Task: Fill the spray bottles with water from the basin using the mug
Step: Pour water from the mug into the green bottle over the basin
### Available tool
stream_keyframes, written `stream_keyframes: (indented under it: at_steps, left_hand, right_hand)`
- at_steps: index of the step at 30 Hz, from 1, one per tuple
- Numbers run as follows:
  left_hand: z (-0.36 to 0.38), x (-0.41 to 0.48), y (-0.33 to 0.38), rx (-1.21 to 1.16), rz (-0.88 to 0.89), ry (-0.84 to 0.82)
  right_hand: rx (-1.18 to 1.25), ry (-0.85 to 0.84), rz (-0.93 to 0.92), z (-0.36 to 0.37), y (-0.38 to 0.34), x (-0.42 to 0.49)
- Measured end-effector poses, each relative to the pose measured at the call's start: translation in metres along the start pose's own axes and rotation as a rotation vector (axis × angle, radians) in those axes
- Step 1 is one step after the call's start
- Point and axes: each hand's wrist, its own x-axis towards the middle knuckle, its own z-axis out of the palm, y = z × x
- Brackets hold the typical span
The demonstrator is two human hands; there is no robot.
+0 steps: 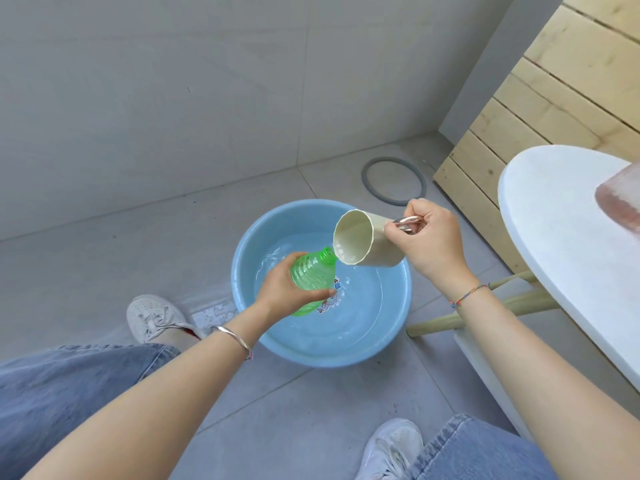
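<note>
Your left hand (280,289) grips bottle (313,275), fingers curled round green body. Bottle uncapped, tilted, mouth just beside mug (360,242) lip. Your right hand (429,244) holds mug, fingers clamped on metal handle (408,221), mug tipped toward bottle. Both above basin (311,355) on floor, water inside.

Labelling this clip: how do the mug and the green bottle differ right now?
The mug is opaque cream; the green bottle is see-through and ribbed. The mug has a wide mouth, the bottle a narrow neck. The right hand holds the mug by its handle; the left hand grips the bottle's body. Both are tilted over the basin.
</note>
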Motion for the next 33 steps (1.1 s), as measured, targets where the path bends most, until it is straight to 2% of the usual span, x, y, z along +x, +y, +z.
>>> stream_keyframes:
  at_steps: [33]
  left_hand:
    - [0.010,-0.002,-0.008,0.003,-0.042,-0.022]
  right_hand:
    - [-0.277,0.016,-0.347,-0.005,-0.021,0.006]
